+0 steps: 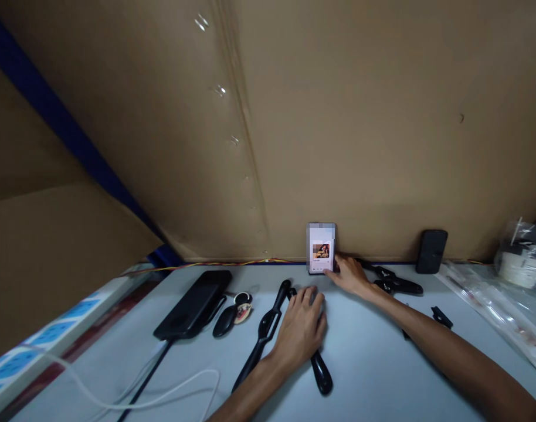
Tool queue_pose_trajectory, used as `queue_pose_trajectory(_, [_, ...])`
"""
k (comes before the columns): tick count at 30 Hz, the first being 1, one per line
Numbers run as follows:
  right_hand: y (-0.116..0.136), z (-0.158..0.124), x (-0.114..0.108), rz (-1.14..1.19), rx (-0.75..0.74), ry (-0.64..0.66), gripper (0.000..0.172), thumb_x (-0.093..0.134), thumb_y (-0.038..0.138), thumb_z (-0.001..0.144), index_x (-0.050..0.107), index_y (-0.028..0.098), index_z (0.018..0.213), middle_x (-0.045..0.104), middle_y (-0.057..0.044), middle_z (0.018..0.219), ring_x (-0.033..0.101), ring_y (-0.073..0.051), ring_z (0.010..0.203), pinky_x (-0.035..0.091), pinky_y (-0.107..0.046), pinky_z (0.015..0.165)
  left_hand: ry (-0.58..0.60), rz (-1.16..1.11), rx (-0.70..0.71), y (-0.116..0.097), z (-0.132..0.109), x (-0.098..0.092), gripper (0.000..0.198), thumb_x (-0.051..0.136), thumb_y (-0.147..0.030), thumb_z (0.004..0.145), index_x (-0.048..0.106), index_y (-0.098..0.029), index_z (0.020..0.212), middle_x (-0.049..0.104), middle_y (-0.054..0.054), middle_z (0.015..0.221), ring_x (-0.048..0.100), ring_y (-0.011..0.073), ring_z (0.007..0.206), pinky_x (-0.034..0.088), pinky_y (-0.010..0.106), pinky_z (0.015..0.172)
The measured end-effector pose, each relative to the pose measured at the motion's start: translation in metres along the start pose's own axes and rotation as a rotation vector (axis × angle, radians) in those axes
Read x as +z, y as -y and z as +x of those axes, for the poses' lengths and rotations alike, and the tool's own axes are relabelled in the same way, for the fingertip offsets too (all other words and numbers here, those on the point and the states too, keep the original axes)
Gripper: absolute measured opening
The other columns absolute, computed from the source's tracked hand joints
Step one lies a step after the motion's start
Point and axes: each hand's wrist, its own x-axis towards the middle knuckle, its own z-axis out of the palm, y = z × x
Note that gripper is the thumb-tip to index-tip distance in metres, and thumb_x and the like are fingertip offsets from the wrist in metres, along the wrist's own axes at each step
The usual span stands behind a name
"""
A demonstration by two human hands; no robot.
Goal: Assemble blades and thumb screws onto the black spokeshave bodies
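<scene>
My left hand (pixel 301 325) lies palm down on the table with its fingers curled over a black spokeshave (pixel 321 373). The middle of that tool is hidden under the hand; its rounded handle end sticks out toward me. Just left of the hand lies a second black spokeshave (pixel 264 328), slanted on the tabletop. A lit phone (pixel 321 248) leans upright against the cardboard wall, showing a picture on its screen. Reaching to the phone's lower right is my right hand (pixel 351 275), thumb on the bottom of the screen and fingers stretched apart at its side.
Left on the grey table (pixel 360 363) are a black power bank (pixel 195 305) with cables, a key fob (pixel 225 321) and a power strip (pixel 52 334). Black tool parts (pixel 397 284), a dark phone (pixel 431 252) and plastic bags (pixel 521 264) lie rightward. Cardboard (pixel 360 117) rises behind.
</scene>
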Motion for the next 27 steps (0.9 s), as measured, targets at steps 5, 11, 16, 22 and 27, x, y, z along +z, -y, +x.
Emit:
queue_pose_trajectory(5, [-0.0007, -0.0006, -0.0006, 0.002, -0.001, 0.009, 0.036, 0.068, 0.041, 0.105, 0.066, 0.018, 0.132, 0.069, -0.010, 0.131, 0.070, -0.026, 0.112, 0.061, -0.048, 0.097, 0.008, 0.004, -0.006, -0.0016, 0.0001, 0.0002, 0.023, 0.072, -0.021, 0.099, 0.067, -0.015, 0.120, 0.062, 0.012, 0.137, 0.059, 0.0324, 0.129, 0.053, 0.054, 0.106])
queue_pose_trajectory(11, [-0.0009, 0.0002, -0.0003, 0.000, -0.003, 0.010, 0.035, 0.068, 0.041, 0.105, 0.066, 0.018, 0.131, 0.069, -0.010, 0.130, 0.071, -0.026, 0.112, 0.061, -0.048, 0.096, 0.017, 0.002, -0.008, -0.0017, 0.0003, -0.0001, 0.024, 0.072, -0.019, 0.098, 0.067, -0.015, 0.121, 0.062, 0.012, 0.139, 0.058, 0.0327, 0.130, 0.052, 0.054, 0.107])
queue_pose_trajectory(16, [0.0002, -0.0003, -0.0011, -0.004, 0.004, 0.006, 0.036, 0.069, 0.041, 0.105, 0.066, 0.018, 0.132, 0.069, -0.010, 0.130, 0.071, -0.026, 0.111, 0.061, -0.048, 0.096, 0.015, 0.006, -0.003, -0.0004, 0.0002, -0.0004, 0.024, 0.072, -0.021, 0.099, 0.067, -0.015, 0.121, 0.062, 0.012, 0.138, 0.059, 0.0328, 0.130, 0.053, 0.054, 0.107])
queue_pose_trajectory(22, [0.0006, -0.0004, -0.0011, -0.010, 0.009, 0.003, 0.037, 0.068, 0.041, 0.105, 0.065, 0.019, 0.134, 0.069, -0.010, 0.131, 0.071, -0.026, 0.111, 0.061, -0.047, 0.095, 0.008, 0.013, -0.004, -0.0002, 0.0008, 0.0004, 0.025, 0.072, -0.027, 0.101, 0.067, -0.016, 0.123, 0.063, 0.011, 0.138, 0.061, 0.0317, 0.128, 0.055, 0.054, 0.105])
queue_pose_trajectory(27, [-0.0006, 0.0006, 0.0001, -0.012, 0.020, 0.014, 0.037, 0.068, 0.042, 0.105, 0.065, 0.019, 0.134, 0.069, -0.010, 0.130, 0.071, -0.025, 0.110, 0.061, -0.047, 0.095, 0.007, 0.007, -0.004, 0.0009, 0.0005, 0.0014, 0.028, 0.072, -0.031, 0.102, 0.067, -0.016, 0.125, 0.063, 0.012, 0.139, 0.062, 0.0317, 0.128, 0.055, 0.055, 0.106])
